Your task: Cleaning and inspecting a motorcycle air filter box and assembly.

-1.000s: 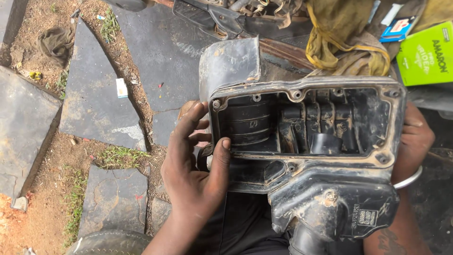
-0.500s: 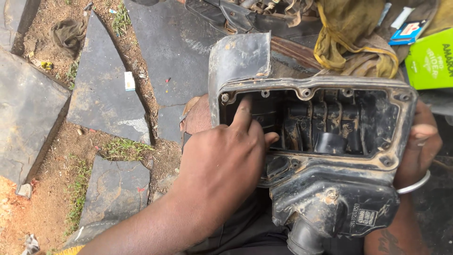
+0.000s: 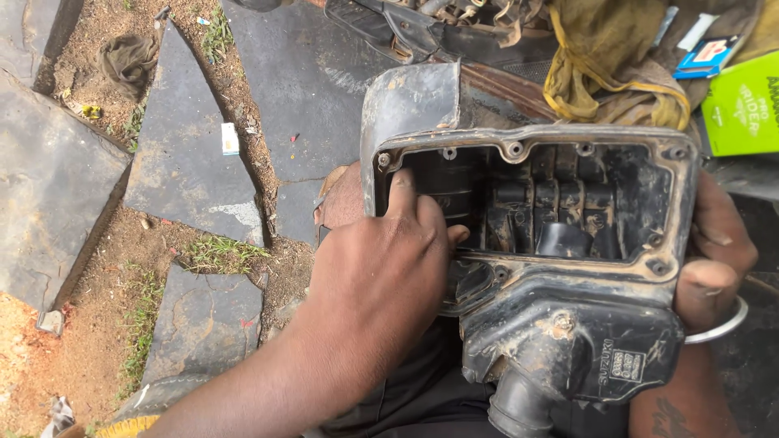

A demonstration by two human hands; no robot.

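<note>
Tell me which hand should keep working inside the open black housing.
Left, probably: the left hand already has its fingers over the rim of the black plastic housing, while the right hand grips its far edge, steadying it.

One black plastic engine housing [image 3: 560, 324], open-topped, dusty. Two hands on it: left hand [image 3: 381, 268] at open cavity, right hand [image 3: 714, 251] on far edge. One metal bangle [image 3: 718, 324] on right wrist. One yellow-olive cloth [image 3: 600, 57]. One green box [image 3: 742, 105]. One small blue-and-white packet [image 3: 702, 57]. One small white scrap [image 3: 230, 138] on stone. At least five dark paving slabs [image 3: 187, 154]. Bolt holes on housing rim: eight or so visible, some blurred.
</note>
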